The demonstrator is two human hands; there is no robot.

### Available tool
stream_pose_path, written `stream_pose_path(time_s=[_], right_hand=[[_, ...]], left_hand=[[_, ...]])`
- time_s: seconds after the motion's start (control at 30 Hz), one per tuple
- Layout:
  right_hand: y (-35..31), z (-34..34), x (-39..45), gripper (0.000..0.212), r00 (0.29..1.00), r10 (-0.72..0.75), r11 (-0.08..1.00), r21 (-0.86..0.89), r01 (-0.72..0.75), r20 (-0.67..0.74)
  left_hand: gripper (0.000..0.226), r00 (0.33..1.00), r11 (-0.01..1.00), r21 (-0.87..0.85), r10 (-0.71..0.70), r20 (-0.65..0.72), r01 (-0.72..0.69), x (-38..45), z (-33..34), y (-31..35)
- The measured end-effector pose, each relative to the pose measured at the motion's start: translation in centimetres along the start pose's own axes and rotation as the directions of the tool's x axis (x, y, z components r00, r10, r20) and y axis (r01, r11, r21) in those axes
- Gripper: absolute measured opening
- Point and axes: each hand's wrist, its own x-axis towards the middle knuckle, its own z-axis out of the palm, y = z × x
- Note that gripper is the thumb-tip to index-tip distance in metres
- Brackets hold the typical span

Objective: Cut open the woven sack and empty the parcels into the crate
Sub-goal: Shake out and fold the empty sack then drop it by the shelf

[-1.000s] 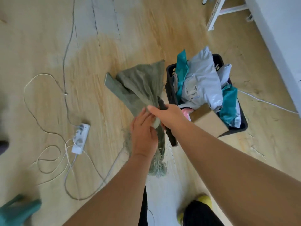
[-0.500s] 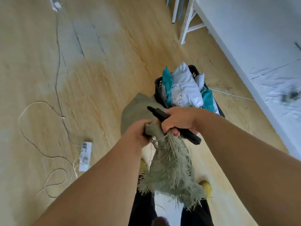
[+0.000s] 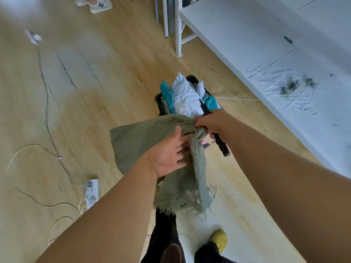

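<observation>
An olive-green woven sack hangs limp in the air, its cut end frayed at the bottom. My right hand grips the bunched middle of the sack together with a black cutter. My left hand lies against the sack with fingers spread. Behind the sack, a black crate on the floor is heaped with grey-white and teal parcels.
A white table runs along the right, with green fibre scraps on it. A white power strip and loose cables lie on the wooden floor at left. Another person's shoes stand at the far top. My feet are below.
My view has tilted up and the sack has been lifted and spread wider to the left. My left hand has let go of the bunched part and now lies flat with fingers spread.
</observation>
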Motion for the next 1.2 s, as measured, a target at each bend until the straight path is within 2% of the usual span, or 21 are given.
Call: stream_pose_path(time_s=[0.07, 0.13, 0.2, 0.27, 0.33, 0.4, 0.47, 0.53, 0.57, 0.63, 0.67, 0.7, 0.77, 0.83, 0.87, 0.9, 0.97, 1.0, 1.03, 1.13, 1.2], right_hand=[[2.2, -2.1, -1.5, 0.012, 0.999, 0.004, 0.996, 0.084, -0.008, 0.048], [4.4, -4.6, -3.1, 0.015, 0.993, 0.048, 0.996, 0.07, -0.055, 0.106], [6.7, -7.7, -5.0, 0.018, 0.992, 0.098, 0.995, -0.023, -0.097, 0.079], [9.3, -10.8, -7.2, 0.025, 0.994, 0.105, 0.952, -0.29, -0.099, 0.005], [12.2, -13.3, -9.4, 0.027, 0.995, 0.07, 0.846, -0.525, -0.094, -0.065], [15.1, -15.2, -10.7, 0.027, 0.99, -0.008, 0.872, -0.485, -0.063, -0.143], [16.9, -16.6, -11.4, 0.043, 0.961, -0.142, 0.982, -0.156, 0.106, -0.239], [17.6, -17.5, -12.6, 0.045, 0.935, -0.229, 0.943, 0.176, 0.282, -0.27], [17.7, -17.8, -13.0, 0.042, 0.933, -0.246, 0.904, 0.285, 0.319, -0.264], [17.9, -18.3, -13.8, 0.03, 0.926, -0.258, 0.88, 0.329, 0.343, -0.276], [18.2, -18.6, -13.8, 0.024, 0.92, -0.239, 0.888, 0.315, 0.336, -0.309], [18.7, -18.9, -13.6, 0.018, 0.912, -0.2, 0.896, 0.31, 0.319, -0.359], [19.7, -19.3, -13.5, 0.016, 0.892, -0.111, 0.882, 0.371, 0.292, -0.438], [20.7, -19.7, -13.6, 0.015, 0.892, -0.073, 0.831, 0.467, 0.301, -0.446], [21.1, -19.9, -13.7, 0.014, 0.903, -0.077, 0.81, 0.502, 0.305, -0.424], [21.5, -20.2, -13.9, 0.013, 0.916, -0.095, 0.798, 0.521, 0.304, -0.39], [21.9, -20.6, -14.4, 0.017, 0.933, -0.138, 0.794, 0.526, 0.304, -0.332], [22.1, -20.8, -14.7, 0.02, 0.934, -0.155, 0.805, 0.507, 0.308, -0.321], [22.2, -20.9, -15.1, 0.022, 0.934, -0.169, 0.823, 0.477, 0.309, -0.315], [23.4, -21.1, -15.9, 0.025, 0.94, -0.195, 0.847, 0.436, 0.305, -0.278], [24.6, -21.4, -16.2, 0.025, 0.942, -0.182, 0.842, 0.451, 0.297, -0.282]], left_hand=[[0.076, 0.969, 0.961, -0.275, -0.103, -0.225, 0.038, 0.1, 1.2, -1.9], [0.077, 0.899, 0.852, -0.509, -0.125, -0.42, -0.119, 0.7, 2.8, -3.4], [0.051, 0.809, 0.785, -0.533, -0.07, -0.583, -0.316, 1.0, 4.8, -3.7], [0.038, 0.763, 0.821, -0.414, 0.041, -0.645, -0.394, 1.7, 7.3, -3.9], [0.044, 0.737, 0.881, -0.202, 0.211, -0.642, -0.428, 2.5, 10.8, -4.2], [0.06, 0.733, 0.902, 0.108, 0.405, -0.547, -0.418, 2.9, 15.1, -4.9], [0.075, 0.768, 0.829, 0.384, 0.538, -0.348, -0.407, 2.7, 19.7, -6.1], [0.072, 0.765, 0.661, 0.612, 0.629, -0.139, -0.433, 2.4, 23.6, -7.9], [0.069, 0.761, 0.547, 0.711, 0.648, -0.025, -0.442, 2.5, 25.1, -9.0], [0.063, 0.798, 0.39, 0.807, 0.582, 0.157, -0.444, 2.3, 27.7, -11.0], [0.059, 0.838, 0.389, 0.816, 0.51, 0.196, -0.428, 2.2, 28.4, -11.7], [0.053, 0.877, 0.455, 0.784, 0.425, 0.225, -0.422, 2.0, 28.9, -12.0], [0.039, 0.934, 0.7, 0.619, 0.279, 0.223, -0.356, 1.9, 29.0, -11.6], [0.022, 0.947, 0.828, 0.487, 0.321, -0.003, -0.279, 1.8, 28.7, -10.1], [0.025, 0.887, 0.834, 0.483, 0.409, -0.217, -0.266, 2.4, 28.0, -9.0], [0.042, 0.769, 0.84, 0.478, 0.478, -0.424, -0.258, 2.9, 27.6, -7.9], [0.103, 0.594, 0.868, 0.451, 0.479, -0.647, -0.208, 3.3, 27.5, -6.2], [0.122, 0.571, 0.865, 0.46, 0.483, -0.664, -0.198, 3.4, 28.0, -5.6], [0.128, 0.569, 0.84, 0.497, 0.523, -0.635, -0.217, 3.5, 28.9, -5.3], [0.118, 0.564, 0.667, 0.681, 0.701, -0.436, -0.303, 4.1, 31.4, -4.7], [0.117, 0.526, 0.524, 0.786, 0.792, -0.309, -0.328, 4.7, 31.9, -4.0]])
